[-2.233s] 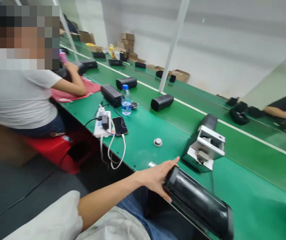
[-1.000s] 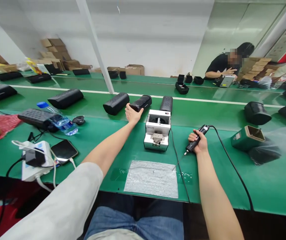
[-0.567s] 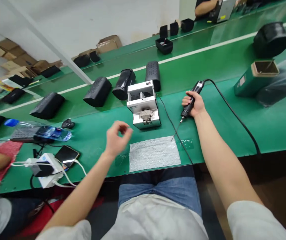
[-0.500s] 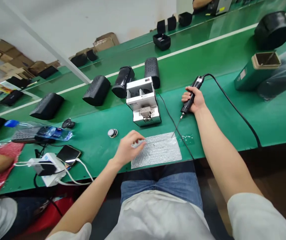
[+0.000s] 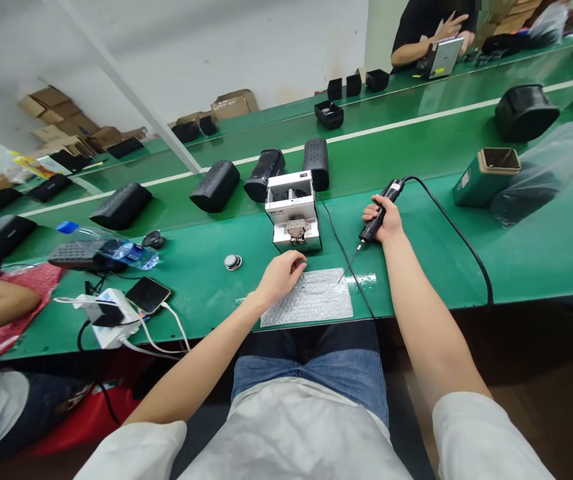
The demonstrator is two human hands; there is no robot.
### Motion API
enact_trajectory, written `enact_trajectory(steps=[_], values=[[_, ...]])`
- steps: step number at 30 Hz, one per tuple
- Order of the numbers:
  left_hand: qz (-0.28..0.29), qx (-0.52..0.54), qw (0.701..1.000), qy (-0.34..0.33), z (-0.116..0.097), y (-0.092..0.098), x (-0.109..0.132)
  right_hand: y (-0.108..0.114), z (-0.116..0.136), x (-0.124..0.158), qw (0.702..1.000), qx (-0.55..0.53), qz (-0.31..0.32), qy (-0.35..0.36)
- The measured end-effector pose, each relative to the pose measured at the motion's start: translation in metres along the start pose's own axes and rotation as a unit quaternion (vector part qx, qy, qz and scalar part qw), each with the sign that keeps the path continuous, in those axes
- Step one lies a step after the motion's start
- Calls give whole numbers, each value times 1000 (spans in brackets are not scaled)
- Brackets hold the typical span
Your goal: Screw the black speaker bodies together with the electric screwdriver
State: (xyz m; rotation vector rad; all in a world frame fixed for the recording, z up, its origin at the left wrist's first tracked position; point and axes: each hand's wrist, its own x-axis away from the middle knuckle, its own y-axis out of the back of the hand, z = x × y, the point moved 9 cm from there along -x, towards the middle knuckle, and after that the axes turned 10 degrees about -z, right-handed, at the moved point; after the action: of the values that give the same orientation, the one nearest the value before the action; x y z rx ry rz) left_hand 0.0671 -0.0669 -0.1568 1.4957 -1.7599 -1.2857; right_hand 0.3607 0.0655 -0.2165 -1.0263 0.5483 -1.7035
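My right hand (image 5: 390,222) is wrapped round a black electric screwdriver (image 5: 379,217), whose long thin bit slants down to the left over the bubble wrap (image 5: 323,301). My left hand (image 5: 281,277) hovers by the upper left part of that wrap, just before a white screw feeder (image 5: 293,212). Its fingers are bent in towards the thumb, and whatever is between them is too small to make out. A tiny dark speck lies on the wrap. Left of the feeder, a round silver-topped part (image 5: 233,262) rests on the green bench (image 5: 201,293).
Black speaker-like housings (image 5: 215,186) stand behind the feeder. To the left are a plastic bottle (image 5: 111,248), a phone (image 5: 149,295) and a power strip (image 5: 115,337) with white cables. A green bin (image 5: 486,177) stands right. Co-workers sit at far left and across the bench.
My left hand has moved forward towards the screw feeder, and its fingers have drawn closer together. My right hand still holds the screwdriver. The camera view has shifted, showing more of the co-worker opposite.
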Motion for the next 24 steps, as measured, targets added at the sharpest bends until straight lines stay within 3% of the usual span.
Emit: enact_trajectory(steps=[7,11,14,18,21,24], values=[[18,-101,994,42,-8,-27,-23,2,-4,-2,999,-20,-27,-16],[45,-125,991,32,-8,-27,-26,3,-5,-3,999,-28,-34,-20],[62,-124,990,11,-6,-18,-10,3,-6,-4,998,-34,-40,-23],[83,-94,990,-67,-17,-9,28,3,-5,-2,998,-22,-57,-16],[78,-73,988,-115,-18,-13,48,2,-4,0,997,4,-71,-7],[65,-51,985,-149,-14,-22,51,5,-2,-2,996,24,-81,5]])
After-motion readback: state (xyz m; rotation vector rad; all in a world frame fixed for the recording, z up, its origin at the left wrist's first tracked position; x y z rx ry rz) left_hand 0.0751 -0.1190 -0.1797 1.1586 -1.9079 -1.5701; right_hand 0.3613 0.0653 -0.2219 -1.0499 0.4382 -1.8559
